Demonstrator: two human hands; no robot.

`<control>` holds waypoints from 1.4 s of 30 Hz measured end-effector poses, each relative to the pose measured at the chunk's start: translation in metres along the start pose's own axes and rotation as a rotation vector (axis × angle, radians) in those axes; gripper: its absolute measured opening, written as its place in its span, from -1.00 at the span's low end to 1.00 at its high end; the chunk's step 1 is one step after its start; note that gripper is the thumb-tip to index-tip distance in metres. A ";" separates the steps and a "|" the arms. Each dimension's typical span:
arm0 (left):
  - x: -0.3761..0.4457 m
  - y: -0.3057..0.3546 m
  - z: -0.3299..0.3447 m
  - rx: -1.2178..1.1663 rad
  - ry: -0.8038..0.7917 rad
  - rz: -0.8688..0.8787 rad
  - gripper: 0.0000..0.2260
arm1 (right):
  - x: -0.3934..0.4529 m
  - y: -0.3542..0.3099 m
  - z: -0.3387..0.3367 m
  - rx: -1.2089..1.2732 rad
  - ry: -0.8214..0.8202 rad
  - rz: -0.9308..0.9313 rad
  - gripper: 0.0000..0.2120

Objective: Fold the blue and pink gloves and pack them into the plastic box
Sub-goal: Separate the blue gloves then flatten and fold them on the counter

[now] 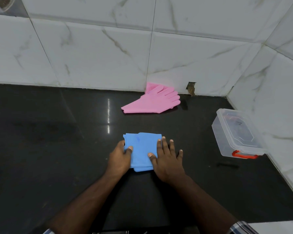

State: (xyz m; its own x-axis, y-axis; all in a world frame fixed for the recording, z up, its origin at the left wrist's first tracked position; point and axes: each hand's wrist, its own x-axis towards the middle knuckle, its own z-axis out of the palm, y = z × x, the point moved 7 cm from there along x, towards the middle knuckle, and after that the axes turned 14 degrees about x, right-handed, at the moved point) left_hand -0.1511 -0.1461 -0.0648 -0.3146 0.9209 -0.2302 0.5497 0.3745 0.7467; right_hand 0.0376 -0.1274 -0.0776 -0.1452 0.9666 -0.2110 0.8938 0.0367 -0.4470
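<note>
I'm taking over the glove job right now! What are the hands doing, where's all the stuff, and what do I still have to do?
Left hand: grips the left edge of the folded blue gloves, thumb on top.
Right hand: fingers straight, pressing on their right side.
Blue gloves: folded bundle on the black counter, in front of you.
Pink gloves: unfolded, flat near the back wall.
Plastic box: at the right by the wall, lid on.
Done: blue folded.
Left: open the box, pack blue, fold pink, pack pink.

The light is soft and even. A bright white streak of glare shines on the dark, glossy desk (pixel 41 149). The wall tiles (pixel 100 53) above it bend near the edges. Everything looks a little blurry.
</note>
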 end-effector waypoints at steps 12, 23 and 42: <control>0.011 -0.002 -0.003 -0.045 -0.140 -0.060 -0.79 | 0.011 0.002 -0.014 -0.014 0.037 -0.069 -0.42; -0.022 0.069 -0.001 0.822 0.151 0.500 -0.48 | 0.010 0.001 -0.007 -0.111 0.026 -0.058 -0.34; -0.002 0.039 0.057 0.999 0.042 0.580 -0.45 | 0.026 -0.003 -0.026 -0.096 -0.005 -0.196 -0.47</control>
State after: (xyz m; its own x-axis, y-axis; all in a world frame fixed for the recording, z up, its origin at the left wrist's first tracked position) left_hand -0.0850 -0.1274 -0.0709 0.1699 0.9852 0.0206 0.9811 -0.1672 -0.0973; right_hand 0.0418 -0.0954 -0.0586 -0.3227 0.9372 -0.1327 0.8843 0.2485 -0.3953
